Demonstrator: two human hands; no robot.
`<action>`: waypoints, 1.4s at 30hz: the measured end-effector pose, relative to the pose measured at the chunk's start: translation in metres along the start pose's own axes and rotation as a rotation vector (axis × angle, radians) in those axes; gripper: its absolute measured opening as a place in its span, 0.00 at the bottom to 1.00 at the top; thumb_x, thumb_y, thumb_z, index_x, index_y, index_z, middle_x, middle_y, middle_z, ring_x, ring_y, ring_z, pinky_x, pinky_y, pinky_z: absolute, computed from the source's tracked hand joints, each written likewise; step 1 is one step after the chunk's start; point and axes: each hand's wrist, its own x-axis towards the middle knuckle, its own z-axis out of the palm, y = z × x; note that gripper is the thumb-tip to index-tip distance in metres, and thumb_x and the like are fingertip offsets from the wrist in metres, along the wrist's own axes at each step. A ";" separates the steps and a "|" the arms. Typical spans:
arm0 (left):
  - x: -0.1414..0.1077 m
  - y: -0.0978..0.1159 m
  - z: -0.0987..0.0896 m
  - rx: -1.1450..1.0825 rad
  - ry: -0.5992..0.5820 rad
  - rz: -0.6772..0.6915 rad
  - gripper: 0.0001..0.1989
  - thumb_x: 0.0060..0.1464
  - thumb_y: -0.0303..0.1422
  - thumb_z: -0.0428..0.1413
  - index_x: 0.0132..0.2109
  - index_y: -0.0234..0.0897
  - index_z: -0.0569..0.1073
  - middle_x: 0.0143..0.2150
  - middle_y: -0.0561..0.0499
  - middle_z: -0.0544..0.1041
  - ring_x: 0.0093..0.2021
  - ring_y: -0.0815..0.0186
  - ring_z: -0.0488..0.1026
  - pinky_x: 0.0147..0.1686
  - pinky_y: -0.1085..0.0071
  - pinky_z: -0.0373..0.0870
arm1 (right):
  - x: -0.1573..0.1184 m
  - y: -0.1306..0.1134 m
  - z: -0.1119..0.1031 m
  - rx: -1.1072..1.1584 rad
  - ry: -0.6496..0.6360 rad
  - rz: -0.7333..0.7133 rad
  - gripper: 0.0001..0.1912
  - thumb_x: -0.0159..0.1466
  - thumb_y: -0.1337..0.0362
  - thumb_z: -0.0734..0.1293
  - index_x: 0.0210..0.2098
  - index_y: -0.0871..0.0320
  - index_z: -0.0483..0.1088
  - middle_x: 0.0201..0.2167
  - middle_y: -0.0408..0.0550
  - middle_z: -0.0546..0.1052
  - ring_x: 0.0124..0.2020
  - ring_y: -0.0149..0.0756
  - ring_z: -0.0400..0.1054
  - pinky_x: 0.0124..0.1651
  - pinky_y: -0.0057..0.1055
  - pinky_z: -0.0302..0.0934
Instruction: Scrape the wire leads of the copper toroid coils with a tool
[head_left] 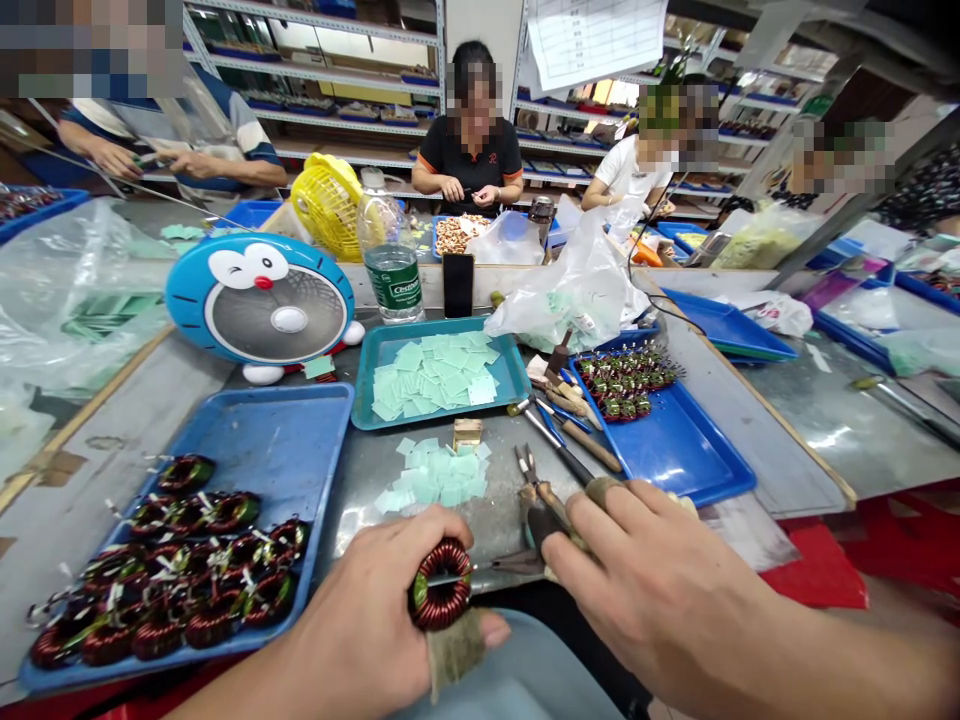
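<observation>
**Q:** How do the hands grip?

**A:** The left hand [367, 610] is closed around a copper-wound toroidal coil with a dark green core [441, 585]. The right hand [660, 590] is closed on the dark handle of a pair of steel snips [544, 527], and their thin blade [487, 566] reaches left to the coil.

**Q:** Where is the coil?

**A:** It is held over the near edge of a grey metal workbench [360, 480], just beside a scatter of pale green paper squares [435, 475].

**Q:** What lies about it?

**A:** To the left is a rectangular blue plastic tray [285, 440] with rows of similar copper coils [180, 590]. Ahead is a teal plastic tray [367, 370] of green squares. To the right, steel-jawed pliers [551, 430] lie beside a blue tray [675, 470] of smaller coils.
</observation>
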 end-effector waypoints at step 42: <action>-0.037 -0.027 0.034 -0.874 0.052 -0.129 0.33 0.43 0.45 0.74 0.51 0.43 0.67 0.47 0.47 0.77 0.34 0.66 0.72 0.35 0.70 0.69 | 0.012 -0.030 0.032 0.195 0.157 0.079 0.05 0.63 0.64 0.68 0.38 0.51 0.66 0.34 0.45 0.73 0.34 0.45 0.61 0.40 0.41 0.48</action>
